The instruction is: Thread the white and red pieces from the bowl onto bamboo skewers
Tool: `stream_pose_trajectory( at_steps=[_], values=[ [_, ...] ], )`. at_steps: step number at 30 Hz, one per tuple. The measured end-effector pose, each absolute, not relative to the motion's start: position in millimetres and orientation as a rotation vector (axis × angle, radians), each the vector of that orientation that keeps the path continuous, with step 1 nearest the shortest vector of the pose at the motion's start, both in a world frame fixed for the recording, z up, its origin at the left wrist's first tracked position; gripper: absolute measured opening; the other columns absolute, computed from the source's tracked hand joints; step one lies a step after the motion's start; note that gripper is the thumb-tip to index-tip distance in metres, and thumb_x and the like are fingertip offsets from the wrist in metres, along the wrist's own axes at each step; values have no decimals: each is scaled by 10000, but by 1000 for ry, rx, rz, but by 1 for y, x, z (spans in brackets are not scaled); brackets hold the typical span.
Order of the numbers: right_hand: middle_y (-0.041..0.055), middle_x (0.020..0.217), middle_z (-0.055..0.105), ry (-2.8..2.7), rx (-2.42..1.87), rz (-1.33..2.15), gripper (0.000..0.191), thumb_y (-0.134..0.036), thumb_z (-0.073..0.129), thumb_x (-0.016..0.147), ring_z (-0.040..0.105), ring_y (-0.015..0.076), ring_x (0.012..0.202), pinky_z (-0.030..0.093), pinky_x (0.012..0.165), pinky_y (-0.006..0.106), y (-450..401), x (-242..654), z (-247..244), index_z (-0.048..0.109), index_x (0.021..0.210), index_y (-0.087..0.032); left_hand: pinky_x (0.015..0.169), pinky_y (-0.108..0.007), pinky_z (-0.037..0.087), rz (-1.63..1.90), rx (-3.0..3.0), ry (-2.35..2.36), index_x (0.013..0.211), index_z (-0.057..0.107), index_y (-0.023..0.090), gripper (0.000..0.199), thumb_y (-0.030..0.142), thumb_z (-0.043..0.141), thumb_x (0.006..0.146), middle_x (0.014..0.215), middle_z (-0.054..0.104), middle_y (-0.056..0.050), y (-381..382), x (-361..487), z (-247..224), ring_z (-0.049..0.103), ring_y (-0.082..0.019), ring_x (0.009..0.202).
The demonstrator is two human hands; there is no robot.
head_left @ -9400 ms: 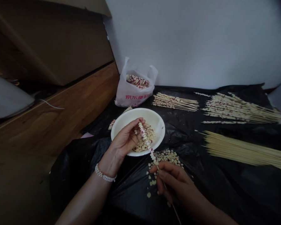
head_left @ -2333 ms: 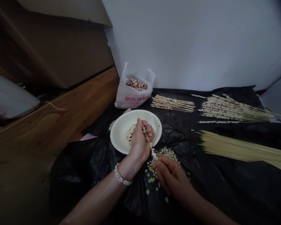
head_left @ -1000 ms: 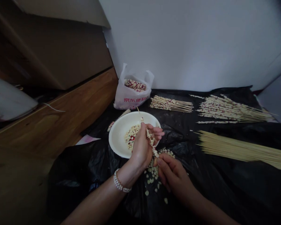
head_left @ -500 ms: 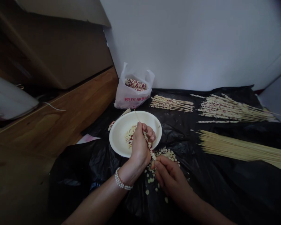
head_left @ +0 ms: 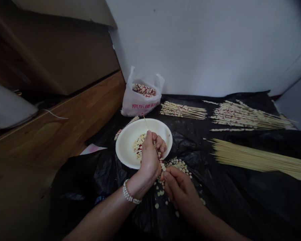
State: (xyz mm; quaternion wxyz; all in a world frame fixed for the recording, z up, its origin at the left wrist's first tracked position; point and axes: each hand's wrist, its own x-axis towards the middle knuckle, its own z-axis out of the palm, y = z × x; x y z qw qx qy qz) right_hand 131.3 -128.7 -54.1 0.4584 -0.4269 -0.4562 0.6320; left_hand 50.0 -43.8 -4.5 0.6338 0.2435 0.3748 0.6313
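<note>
My left hand (head_left: 152, 152), with a beaded bracelet at the wrist, is closed round a thin skewer (head_left: 145, 123) over the right side of a white bowl (head_left: 125, 144). The skewer's bare tip points up and away past the thumb. Pale pieces run along its lower part, where my right hand (head_left: 178, 184) pinches the near end. Inside the bowl lie cream and dark red kernels (head_left: 137, 145). More loose kernels (head_left: 178, 164) are spread on the black sheet beside and beneath my right hand.
Behind the bowl stands a white plastic bag (head_left: 140, 100) holding speckled cobs. Threaded skewers (head_left: 183, 110) and a larger threaded bundle (head_left: 235, 115) lie at the right, above bare skewers (head_left: 256, 155). A wooden board (head_left: 90, 110) edges the left.
The whole view has shifted slightly, so things sit a little further left. Both hands keep their hold on the skewer, and my right fingers are slightly nearer my left palm.
</note>
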Motion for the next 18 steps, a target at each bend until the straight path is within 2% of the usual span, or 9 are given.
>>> stream_pose_trajectory(
  at_steps=[4, 8, 13, 18],
  values=[
    [-114, 462, 347, -1106, -1062, 1582, 389, -560, 517, 922, 280, 90, 394, 193, 381, 215, -128, 130, -51, 506, 728, -224, 357, -174, 178, 1455, 559, 835, 693, 382, 218, 369, 463, 503, 942, 520, 281, 84, -44, 51, -4, 276, -70, 393],
    [-114, 465, 357, -1086, -1044, 1593, 361, -528, 529, 925, 269, 87, 399, 185, 384, 214, -125, 133, -48, 508, 736, -222, 373, -179, 202, 1449, 569, 840, 726, 448, 208, 376, 516, 520, 930, 518, 297, 87, -44, 51, -4, 311, -67, 401],
    [-108, 455, 400, -1137, -1067, 1499, 364, -509, 507, 943, 281, 78, 380, 203, 382, 212, -120, 142, -42, 508, 725, -217, 544, -224, 424, 1336, 584, 763, 928, 605, 158, 447, 568, 429, 952, 617, 559, -1, -48, 50, -5, 540, -122, 559],
    [-117, 440, 388, -1109, -1072, 1528, 381, -545, 509, 929, 270, 72, 351, 195, 351, 201, -117, 143, -43, 491, 725, -224, 668, -264, 467, 1332, 742, 836, 737, 519, 199, 334, 415, 442, 980, 628, 653, -28, -56, 53, -8, 610, -154, 636]
  ],
)
